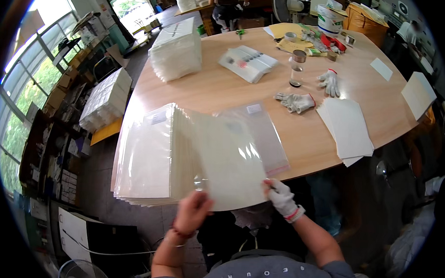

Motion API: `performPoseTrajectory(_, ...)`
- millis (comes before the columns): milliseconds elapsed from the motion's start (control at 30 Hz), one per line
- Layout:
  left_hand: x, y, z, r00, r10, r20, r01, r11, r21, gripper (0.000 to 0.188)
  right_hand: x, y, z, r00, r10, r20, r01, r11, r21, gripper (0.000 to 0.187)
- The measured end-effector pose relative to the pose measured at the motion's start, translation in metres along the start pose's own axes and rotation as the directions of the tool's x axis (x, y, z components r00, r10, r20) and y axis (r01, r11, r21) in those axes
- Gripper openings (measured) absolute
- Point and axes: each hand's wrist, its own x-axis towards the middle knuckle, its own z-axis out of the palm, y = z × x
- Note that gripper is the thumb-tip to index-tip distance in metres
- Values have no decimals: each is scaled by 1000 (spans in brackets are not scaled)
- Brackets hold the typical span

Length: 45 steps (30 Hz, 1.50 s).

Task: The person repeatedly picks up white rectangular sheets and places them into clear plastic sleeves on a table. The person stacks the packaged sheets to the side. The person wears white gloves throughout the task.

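The right hand [281,197] is wearing a white glove [285,204] that is leaving the fingertips bare, and its thumb and fingers are pinching together on the lower right corner of a pale sheet [231,176]. The left hand [194,210] is going without a glove; its fingers are curling inward near the sheet's lower left edge, but motion is blurring them, so I cannot tell whether they are gripping it or only touching it.

Both forearms are reaching up from the lower edge. The left one is rising almost straight, a dark red bracelet [182,232] circling its wrist; the right one is slanting up and leftward from a grey sleeve [335,270]. The hands are standing well apart, one at each lower corner of the sheet.

The sheet is lying at a slight tilt at the near edge of the table [209,95], its lower end jutting past that edge. On its left it is meeting a thick stack [146,158] of clear-wrapped sheets. Behind it a clear bag [262,125] is lying flat, partly hidden by the sheet. Glare is whitening patches of the sheet's surface, and I cannot make out whether a film is covering it. The left fingertips are blurring too much to count.
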Motion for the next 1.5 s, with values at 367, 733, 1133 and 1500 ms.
performPoseTrajectory(367, -31, -88, -223, 804, -75, -590, 208, 965, 160, 31, 95, -113, 190, 804, -228, 549, 311, 948, -61, 33)
performPoseTrajectory(733, -68, -152, -194, 226, 107, -968, -163, 984, 71, 38, 8, 14, -161, 926, -265, -268, 219, 957, -191, 10)
performPoseTrajectory(1133, -55, -159, 45, 971, -65, -230, 30, 988, -155, 13, 10, 0, -237, 870, -356, -341, -313, 134, -940, 32)
performPoseTrajectory(1500, 98, -110, 113, 904, 424, 54, -355, 675, 647, 24, 13, 25, -278, 591, 285, -754, -42, 945, 324, 33)
